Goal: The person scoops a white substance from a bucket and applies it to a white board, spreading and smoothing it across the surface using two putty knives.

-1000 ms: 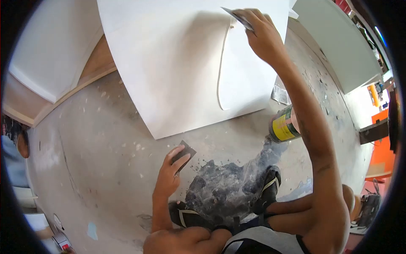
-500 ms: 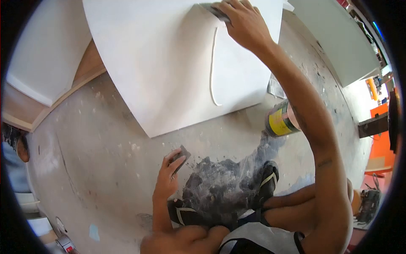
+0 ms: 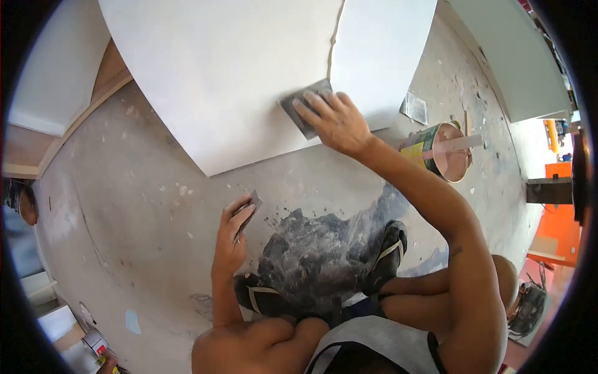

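Note:
My right hand point(image 3: 339, 124) presses a dark grey putty spreader point(image 3: 306, 107) flat on a large white panel point(image 3: 237, 81), near its lower edge. From the spreader's upper corner, a thin wavy ridge point(image 3: 333, 41) that looks like filler runs up the panel. My left hand point(image 3: 232, 234) is held low over the floor, in front of my left foot, and its fingers grip a smaller grey spreader point(image 3: 251, 212). To the right of the panel, a tipped can point(image 3: 430, 146) with a yellow and green label holds pinkish filler, and a flat stick point(image 3: 461, 143) lies across its mouth.
Dark stains point(image 3: 317, 249) mark the concrete floor between my feet, which wear black flip-flops point(image 3: 387, 255). White panels stand at the left point(image 3: 59, 68) and upper right point(image 3: 517, 56). A flat, clear-looking piece point(image 3: 415, 108) lies near the can. Another can point(image 3: 95, 341) is at lower left.
My right hand has come down the panel with the spreader, and the lower part of the ridge no longer shows. My view has shifted, bringing the can's mouth and stick into sight.

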A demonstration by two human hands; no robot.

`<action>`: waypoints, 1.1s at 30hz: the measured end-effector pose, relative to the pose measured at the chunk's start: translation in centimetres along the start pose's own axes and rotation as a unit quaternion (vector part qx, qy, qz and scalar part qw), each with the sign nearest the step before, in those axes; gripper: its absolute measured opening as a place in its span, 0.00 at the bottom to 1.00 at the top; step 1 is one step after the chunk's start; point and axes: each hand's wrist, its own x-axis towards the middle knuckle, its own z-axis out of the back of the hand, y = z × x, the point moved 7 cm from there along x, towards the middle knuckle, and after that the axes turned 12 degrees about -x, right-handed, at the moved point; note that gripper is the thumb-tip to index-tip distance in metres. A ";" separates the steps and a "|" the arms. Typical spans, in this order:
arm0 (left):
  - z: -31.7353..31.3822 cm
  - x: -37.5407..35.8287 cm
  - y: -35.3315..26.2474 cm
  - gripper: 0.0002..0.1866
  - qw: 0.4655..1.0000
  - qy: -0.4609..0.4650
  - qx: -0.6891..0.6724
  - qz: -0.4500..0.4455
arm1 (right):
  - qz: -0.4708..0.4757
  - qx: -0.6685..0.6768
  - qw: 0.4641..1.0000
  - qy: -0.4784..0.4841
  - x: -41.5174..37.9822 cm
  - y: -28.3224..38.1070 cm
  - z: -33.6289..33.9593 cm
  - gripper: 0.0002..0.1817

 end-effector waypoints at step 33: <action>-8.4 0.3 6.0 0.22 0.603 -0.207 -0.692 0.339 | 0.019 0.571 0.820 -0.026 -8.1 9.5 10.6 0.40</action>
